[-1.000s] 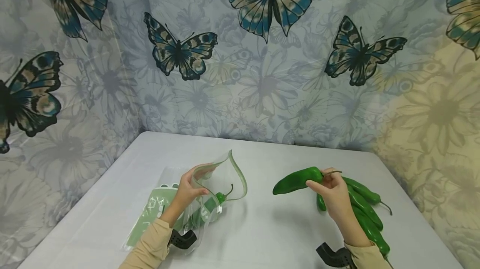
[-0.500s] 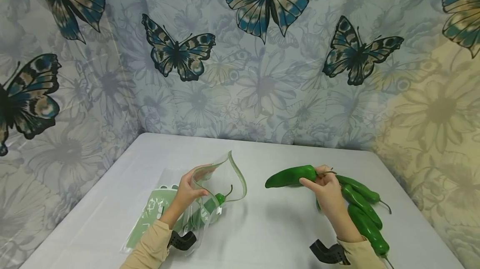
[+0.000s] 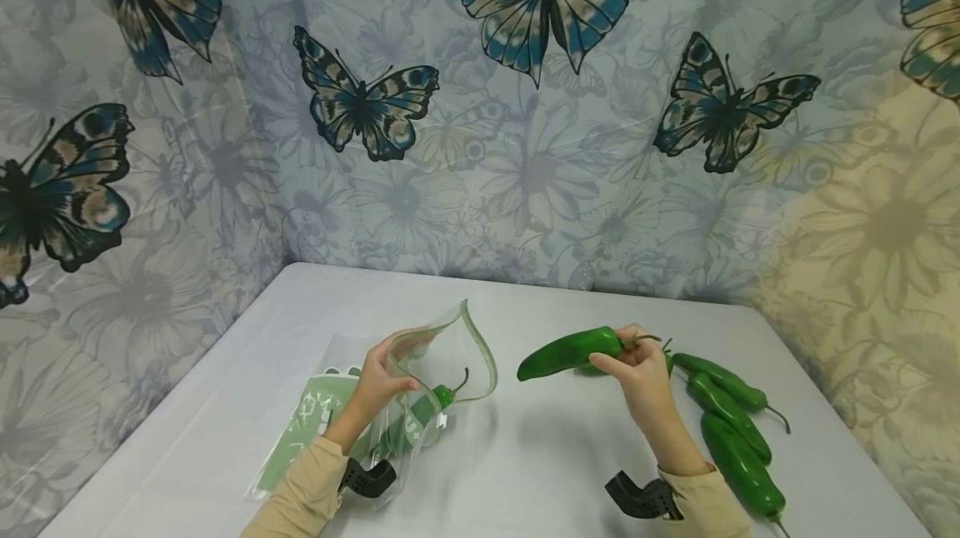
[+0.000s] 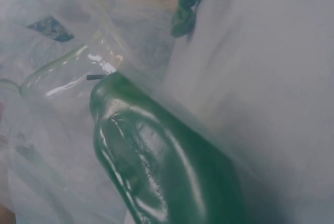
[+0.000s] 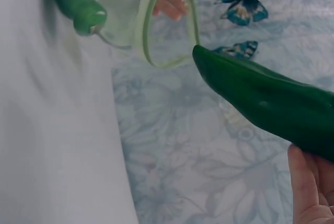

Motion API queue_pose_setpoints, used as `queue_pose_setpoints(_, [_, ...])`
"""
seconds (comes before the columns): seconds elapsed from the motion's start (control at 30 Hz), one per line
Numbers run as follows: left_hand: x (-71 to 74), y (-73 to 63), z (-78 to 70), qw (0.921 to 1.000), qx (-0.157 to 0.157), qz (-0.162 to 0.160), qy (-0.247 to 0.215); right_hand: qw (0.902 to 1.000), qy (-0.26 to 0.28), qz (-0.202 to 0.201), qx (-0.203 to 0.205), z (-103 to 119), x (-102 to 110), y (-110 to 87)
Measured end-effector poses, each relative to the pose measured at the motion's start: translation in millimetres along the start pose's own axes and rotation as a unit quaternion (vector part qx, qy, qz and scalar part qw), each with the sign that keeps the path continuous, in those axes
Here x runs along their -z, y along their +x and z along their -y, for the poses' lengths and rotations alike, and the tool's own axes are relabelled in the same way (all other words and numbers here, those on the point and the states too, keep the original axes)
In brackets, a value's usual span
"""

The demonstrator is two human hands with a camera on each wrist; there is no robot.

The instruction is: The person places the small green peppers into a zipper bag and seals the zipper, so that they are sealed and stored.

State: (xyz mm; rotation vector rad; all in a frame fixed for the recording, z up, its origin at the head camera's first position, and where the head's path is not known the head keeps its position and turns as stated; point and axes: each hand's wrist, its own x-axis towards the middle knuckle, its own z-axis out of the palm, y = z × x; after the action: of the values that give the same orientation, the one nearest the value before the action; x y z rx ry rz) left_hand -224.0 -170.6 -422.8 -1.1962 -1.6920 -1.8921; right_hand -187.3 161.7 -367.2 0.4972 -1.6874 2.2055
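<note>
My left hand [image 3: 378, 380] holds a clear zip bag by its green-edged mouth [image 3: 491, 363], thumb on the near side, and the mouth gapes open to the right. Inside the bag lies a green pepper [image 3: 444, 396], its stem toward the opening; the left wrist view shows this pepper [image 4: 156, 151] large through the plastic. My right hand [image 3: 637, 376] pinches another long green pepper [image 3: 566, 352] near its stem end, above the table, tip pointing left toward the bag. In the right wrist view, the tip of the held pepper [image 5: 261, 96] overlaps the bag's rim [image 5: 143, 36].
Several green peppers [image 3: 738, 467] lie at the right of the white table [image 3: 525, 471], one partly hidden behind my right hand. A flat green-printed clear packet [image 3: 300, 430] lies under my left forearm. A butterfly-patterned curtain [image 3: 525, 171] hangs behind the table.
My right hand has moved left with the held pepper, closer to the bag, leaving more of the peppers on the right visible. The left hand and bag have stayed nearly still.
</note>
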Motion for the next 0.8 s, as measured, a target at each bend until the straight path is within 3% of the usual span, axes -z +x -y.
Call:
queue_pose_setpoints(0.3, [-0.3,2.2,-3.1,1.0,0.004,-0.005,0.004,0.9996,0.024,0.014,0.001,-1.8,-14.8,4.9])
queue_pose_setpoints(0.57, [1.0,0.6,-1.4,0.9998,0.011,-0.009,0.015,0.9982,-0.021,0.04,0.038,-13.9,-24.6,11.0])
queue_pose_setpoints(0.8, [0.8,0.4,-3.4,0.9992,0.017,-0.013,0.035,0.9986,-0.035,0.034,0.021,-20.7,-32.1,12.8])
